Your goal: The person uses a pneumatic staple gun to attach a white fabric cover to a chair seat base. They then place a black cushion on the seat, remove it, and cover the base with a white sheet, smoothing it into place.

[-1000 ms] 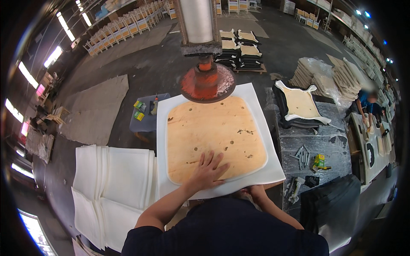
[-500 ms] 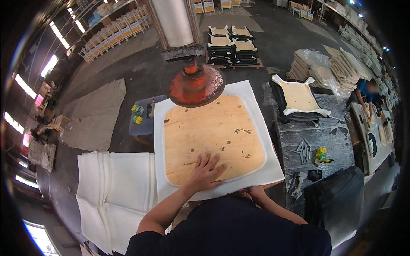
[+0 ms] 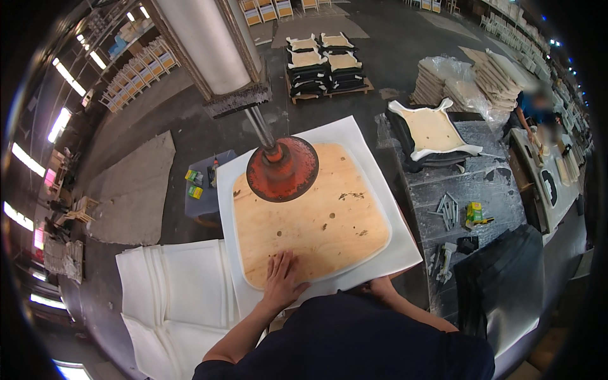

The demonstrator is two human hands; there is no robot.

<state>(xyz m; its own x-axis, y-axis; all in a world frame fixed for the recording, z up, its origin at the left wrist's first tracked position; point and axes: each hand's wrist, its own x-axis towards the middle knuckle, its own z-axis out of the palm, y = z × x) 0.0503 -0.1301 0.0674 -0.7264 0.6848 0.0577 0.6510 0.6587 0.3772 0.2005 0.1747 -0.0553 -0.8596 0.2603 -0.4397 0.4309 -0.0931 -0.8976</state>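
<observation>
Plywood seat board (image 3: 316,218) under left hand (image 3: 280,278); red press disc (image 3: 282,169) above.

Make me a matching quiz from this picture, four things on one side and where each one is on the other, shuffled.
Things:
1. left hand
2. red disc
3. plywood panel
4. white sheets

Places:
A. on the white cloth
B. flat on the panel's near edge
C. stacked left of the panel
D. on the panel's far edge

Pairs: 1-B, 2-D, 3-A, 4-C

Red press disc (image 3: 282,168) hanging over plywood board's (image 3: 316,221) far edge, near half open
</observation>
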